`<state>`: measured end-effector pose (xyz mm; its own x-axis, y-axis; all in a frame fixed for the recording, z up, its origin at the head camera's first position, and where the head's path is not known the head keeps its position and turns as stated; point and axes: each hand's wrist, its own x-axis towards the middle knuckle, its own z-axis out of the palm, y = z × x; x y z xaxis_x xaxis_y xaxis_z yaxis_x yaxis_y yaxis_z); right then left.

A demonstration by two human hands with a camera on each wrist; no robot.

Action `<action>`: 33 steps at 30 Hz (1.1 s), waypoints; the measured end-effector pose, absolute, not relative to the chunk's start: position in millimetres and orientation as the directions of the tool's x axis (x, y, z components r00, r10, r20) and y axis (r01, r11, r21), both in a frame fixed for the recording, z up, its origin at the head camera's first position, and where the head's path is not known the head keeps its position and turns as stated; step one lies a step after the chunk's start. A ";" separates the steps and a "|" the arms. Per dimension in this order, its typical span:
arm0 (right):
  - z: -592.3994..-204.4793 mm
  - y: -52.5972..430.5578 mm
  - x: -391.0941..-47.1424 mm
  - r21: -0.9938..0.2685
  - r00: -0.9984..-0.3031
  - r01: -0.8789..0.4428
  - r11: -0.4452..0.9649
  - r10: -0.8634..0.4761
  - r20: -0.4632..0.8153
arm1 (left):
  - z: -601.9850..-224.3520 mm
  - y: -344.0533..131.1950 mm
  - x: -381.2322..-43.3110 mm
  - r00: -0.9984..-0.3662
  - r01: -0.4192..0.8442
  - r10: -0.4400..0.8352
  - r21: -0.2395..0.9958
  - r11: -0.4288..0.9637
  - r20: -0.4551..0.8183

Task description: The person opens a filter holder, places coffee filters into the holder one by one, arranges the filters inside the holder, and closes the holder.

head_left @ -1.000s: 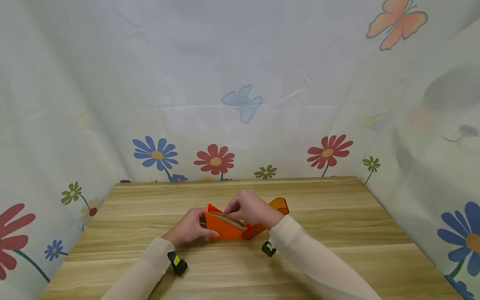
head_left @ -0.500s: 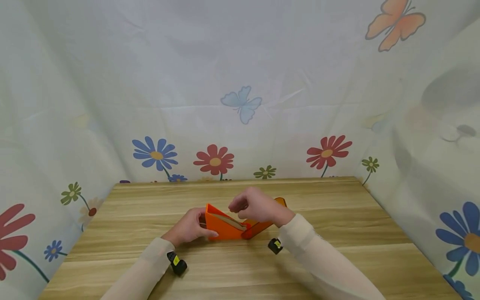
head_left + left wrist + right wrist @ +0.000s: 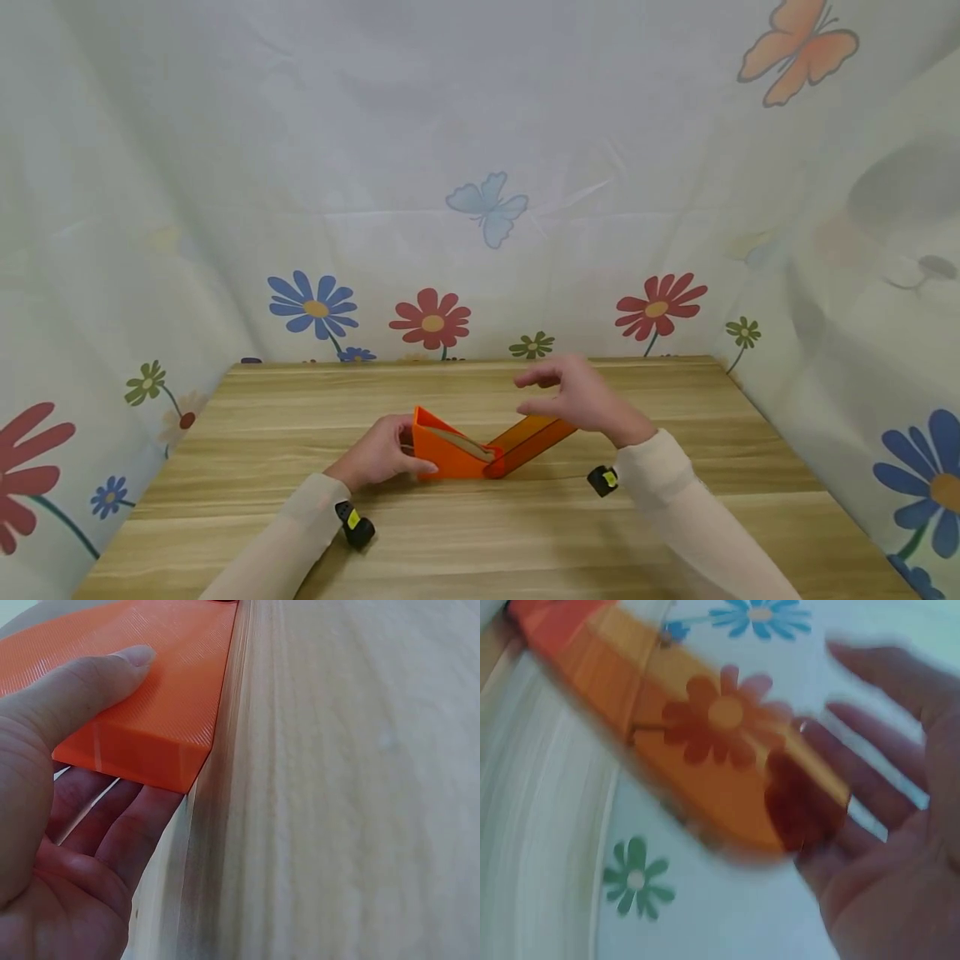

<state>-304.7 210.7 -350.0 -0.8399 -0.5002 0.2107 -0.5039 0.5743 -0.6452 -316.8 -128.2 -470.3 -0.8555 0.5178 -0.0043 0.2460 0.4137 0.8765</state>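
An orange plastic box with a slanted open top stands on the table. Flat brown, paper-like sheets show inside it. A see-through orange lid is hinged at the box's low right end and swung out, tilting up to the right. My left hand grips the box's left end, its thumb on the near face and the other fingers behind. My right hand is at the lid's raised end, thumb and fingers spread apart; in the right wrist view some fingers lie behind the lid's edge.
A flowered white curtain hangs behind the table and along both sides. Small black cameras are worn under the left wrist and the right wrist.
My right hand has let go of the brown sheets and moved up and right to the lid's raised end. The left hand and the box have stayed in place.
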 end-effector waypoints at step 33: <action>-422.2 285.2 -297.8 -0.926 -0.909 -0.273 0.260 -0.385 0.160 | -471.1 -128.5 -317.3 -0.859 0.239 0.511 0.880 0.411 -0.005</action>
<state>-297.8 285.2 -422.2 -0.9090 -0.3849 0.1600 -0.2730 0.2598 -0.9263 -317.3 -128.5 -471.1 -0.8595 0.5111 -0.0050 0.2394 0.4112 0.8795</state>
